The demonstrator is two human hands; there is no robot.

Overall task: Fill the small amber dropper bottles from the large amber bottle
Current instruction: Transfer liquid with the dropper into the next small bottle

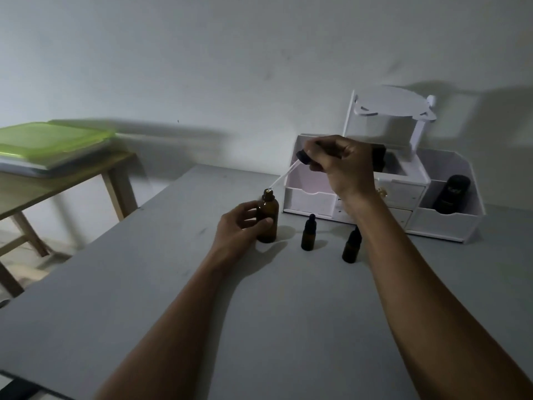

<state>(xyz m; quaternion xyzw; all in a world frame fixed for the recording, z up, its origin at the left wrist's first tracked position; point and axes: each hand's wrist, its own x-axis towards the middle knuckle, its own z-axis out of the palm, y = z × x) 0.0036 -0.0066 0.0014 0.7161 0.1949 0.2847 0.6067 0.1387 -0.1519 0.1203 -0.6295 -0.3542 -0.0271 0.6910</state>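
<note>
Left grip (240, 228) curled round large amber bottle (271, 210), steadying. Right grip (343, 166) pinches dropper (284, 178), tip at bottle mouth. Best: bring dropper upright, keep centred, avoid rim.

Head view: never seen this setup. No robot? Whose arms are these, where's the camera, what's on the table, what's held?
No robot here. A person works with bare hands, and the one camera sits on their head, looking forward and down, so both arms reach in from below. The left hand grips the large amber bottle, which stands on the grey table. The right hand pinches a dropper by its black cap, with the glass tip at that bottle's mouth. Two small dropper bottles stand to the right. Behind them is a white organiser.
</note>
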